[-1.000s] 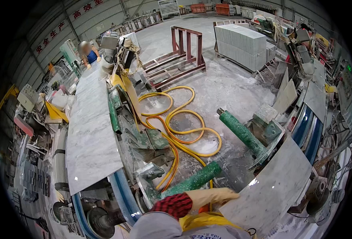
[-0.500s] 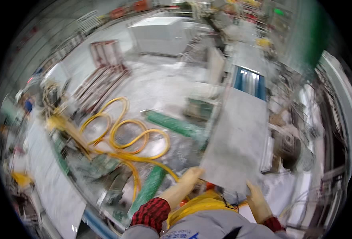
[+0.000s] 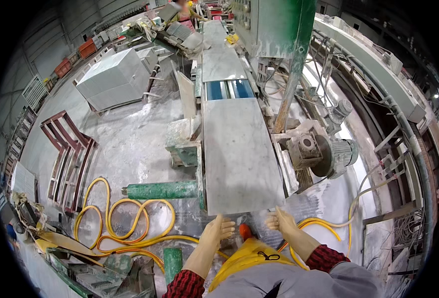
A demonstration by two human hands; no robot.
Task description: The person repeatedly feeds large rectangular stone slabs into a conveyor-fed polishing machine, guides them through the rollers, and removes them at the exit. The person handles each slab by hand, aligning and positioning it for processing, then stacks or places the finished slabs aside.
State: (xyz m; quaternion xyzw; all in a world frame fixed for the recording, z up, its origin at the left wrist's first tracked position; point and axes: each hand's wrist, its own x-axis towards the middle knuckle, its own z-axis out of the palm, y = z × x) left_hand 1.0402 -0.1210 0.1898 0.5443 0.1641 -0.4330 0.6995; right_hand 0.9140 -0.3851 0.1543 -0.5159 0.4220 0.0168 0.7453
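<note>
Lying at the far left of the wet grey floor [image 3: 130,144], a dark red metal rack [image 3: 68,149] sits flat, and just below it a yellow hose [image 3: 125,223] loops in several coils. A green roller [image 3: 162,190] juts out sideways toward the hose from the conveyor's near left corner. Behind the rack, a stack of pale stone slabs [image 3: 112,79] stands well apart from the line.

The left hand [image 3: 218,231] comes up from a red plaid sleeve [image 3: 187,285], fingers spread apart and flat, its tips touching the near edge of the white marble slab [image 3: 237,154]. That slab lies flat on the conveyor, running lengthwise away from the person, with blue rollers [image 3: 228,89] showing just beyond its far end and a second marble slab [image 3: 219,62] farther up the line.

The right hand [image 3: 280,221] is likewise unclenched, fingers loosely apart, touching the slab's near right corner. A yellow apron [image 3: 244,256] shows between the forearms. Just right of the slab sits a grey electric motor [image 3: 328,154] with its gearbox, and a green machine column [image 3: 291,54] rises behind it.
</note>
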